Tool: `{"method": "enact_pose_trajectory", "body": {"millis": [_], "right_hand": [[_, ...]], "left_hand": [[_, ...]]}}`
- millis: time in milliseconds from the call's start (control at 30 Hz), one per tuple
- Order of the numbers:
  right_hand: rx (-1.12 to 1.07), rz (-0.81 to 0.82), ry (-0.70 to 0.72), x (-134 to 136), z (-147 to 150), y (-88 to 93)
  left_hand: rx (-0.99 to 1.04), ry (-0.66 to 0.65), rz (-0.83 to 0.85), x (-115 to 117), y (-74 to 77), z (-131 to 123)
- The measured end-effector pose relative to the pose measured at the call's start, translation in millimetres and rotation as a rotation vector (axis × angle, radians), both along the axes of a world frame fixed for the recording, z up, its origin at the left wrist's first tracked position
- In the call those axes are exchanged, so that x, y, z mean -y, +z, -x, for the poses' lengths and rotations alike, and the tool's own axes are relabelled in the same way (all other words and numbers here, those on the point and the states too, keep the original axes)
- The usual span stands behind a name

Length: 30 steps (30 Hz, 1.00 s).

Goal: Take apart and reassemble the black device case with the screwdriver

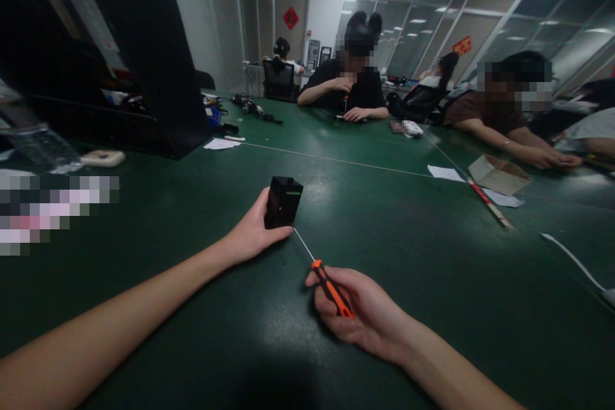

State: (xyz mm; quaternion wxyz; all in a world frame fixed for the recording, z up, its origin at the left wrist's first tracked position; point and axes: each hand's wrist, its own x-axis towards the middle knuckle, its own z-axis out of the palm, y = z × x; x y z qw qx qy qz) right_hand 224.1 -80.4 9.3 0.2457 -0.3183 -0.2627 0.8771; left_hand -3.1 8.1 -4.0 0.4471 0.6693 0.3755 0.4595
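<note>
My left hand [257, 230] is closed around a small black box-shaped device [284, 203], with the thumb along its lower edge. The device has a short knob on top and a thin greenish strip on its face. In my right hand [358, 304] is a screwdriver [334, 291] with an orange and black handle and a thin metal shaft. Its shaft slants up to the left, and the tip meets the lower right corner of the device near my left thumb. Any screw at that spot is too small to make out.
A large black open case [139, 70] stands at the left on the green table [202, 339]. Coiled black cables [252, 106] lie farther back. A cardboard box [497, 174], papers and a white cable [574, 259] are at the right. Several people sit around, one person [336, 86] across the table.
</note>
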Motion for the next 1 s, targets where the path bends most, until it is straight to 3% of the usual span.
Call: {"method": "enact_pose_trajectory", "body": {"millis": [233, 433, 667, 1000], "right_hand": [[0.031, -0.056, -0.189, 7.3, 9.8, 8.1], [0.103, 0.006, -0.134, 5.5, 7.8, 7.6], [0.107, -0.104, -0.227, 10.2, 13.5, 10.2], [0.152, -0.090, -0.160, 6.0, 9.2, 8.1]], "left_hand": [[-0.005, 0.007, -0.009, 3.7, -0.1, -0.6], [-0.027, 0.012, -0.035, 10.2, 0.0, -2.1], [0.066, 0.007, 0.021, 14.3, -2.3, -5.4], [0.086, 0.034, -0.001, 20.5, -1.6, -8.7]]}}
